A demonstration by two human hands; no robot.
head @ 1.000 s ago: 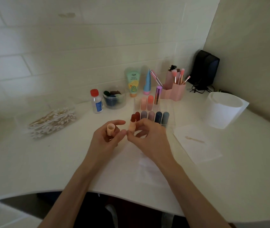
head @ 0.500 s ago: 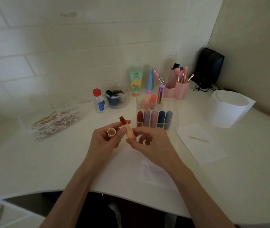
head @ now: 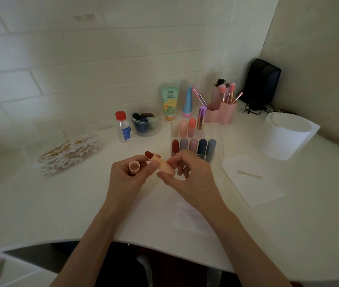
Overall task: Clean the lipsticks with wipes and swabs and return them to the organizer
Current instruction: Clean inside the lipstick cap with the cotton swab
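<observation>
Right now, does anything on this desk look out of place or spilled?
Nothing looks spilled or broken. One swab lies loose on the wipe at right, apart from the swab pile; the lipstick in the right hand is uncapped.

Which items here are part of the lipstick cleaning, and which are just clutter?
In the job: open lipstick in right hand, cap in left hand, clear organizer with its lipsticks, cotton swabs, white wipe with a used swab, white roll.

Just lying about: green tube, blue tube, pink brush holder, clear jar, black speaker. Red-capped bottle: cannot tell.
</observation>
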